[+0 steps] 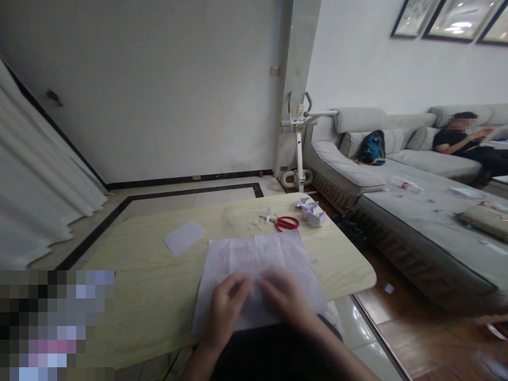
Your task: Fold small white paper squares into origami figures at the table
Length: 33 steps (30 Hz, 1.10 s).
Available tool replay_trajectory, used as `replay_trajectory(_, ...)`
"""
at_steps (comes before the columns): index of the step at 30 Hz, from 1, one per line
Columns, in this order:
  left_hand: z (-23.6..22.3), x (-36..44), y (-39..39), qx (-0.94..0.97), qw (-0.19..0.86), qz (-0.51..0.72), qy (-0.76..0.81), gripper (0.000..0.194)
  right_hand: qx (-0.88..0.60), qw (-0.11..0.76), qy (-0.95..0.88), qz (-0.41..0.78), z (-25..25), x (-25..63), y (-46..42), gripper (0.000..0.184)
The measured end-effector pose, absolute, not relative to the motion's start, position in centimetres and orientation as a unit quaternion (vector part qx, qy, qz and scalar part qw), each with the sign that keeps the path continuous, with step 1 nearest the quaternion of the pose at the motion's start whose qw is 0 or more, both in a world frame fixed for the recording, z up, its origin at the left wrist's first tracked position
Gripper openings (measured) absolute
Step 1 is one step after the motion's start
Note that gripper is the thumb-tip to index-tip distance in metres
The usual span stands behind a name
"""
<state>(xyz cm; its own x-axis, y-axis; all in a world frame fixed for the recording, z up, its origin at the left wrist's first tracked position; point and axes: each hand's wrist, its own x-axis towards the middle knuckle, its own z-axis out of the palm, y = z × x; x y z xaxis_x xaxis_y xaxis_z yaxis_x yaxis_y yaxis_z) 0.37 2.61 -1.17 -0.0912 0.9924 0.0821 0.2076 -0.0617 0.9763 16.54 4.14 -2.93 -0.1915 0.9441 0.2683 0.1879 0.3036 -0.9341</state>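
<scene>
My left hand (230,301) is closed, its thumb and fingers brought together above a large printed sheet of paper (254,251) at the near side of the table. Close by on the right, my right hand (283,293) is curled too, its fingertips facing those of the left; motion smears it somewhat. Something pale seems to be between the fingertips, too blurred to name. Beyond the sheet lie scissors (288,223) with red handles, amid small paper scraps (256,219). Folded paper pieces (311,212) stand at the far right corner.
A plain white piece of paper (184,237) lies left on the pale wooden table (138,296). To the right is a long grey sofa (428,217) with a blue backpack (373,148) and a seated person (456,140). Exercise equipment (299,143) stands behind the table.
</scene>
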Motion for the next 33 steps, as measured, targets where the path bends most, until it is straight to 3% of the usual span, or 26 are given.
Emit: replay_trajectory(33,-1.03,-0.09,2.22,0.57,0.428,0.464,0.525,0.026,-0.421,0.459,-0.666,0.411,-2.9,16.66,3.83,0.018)
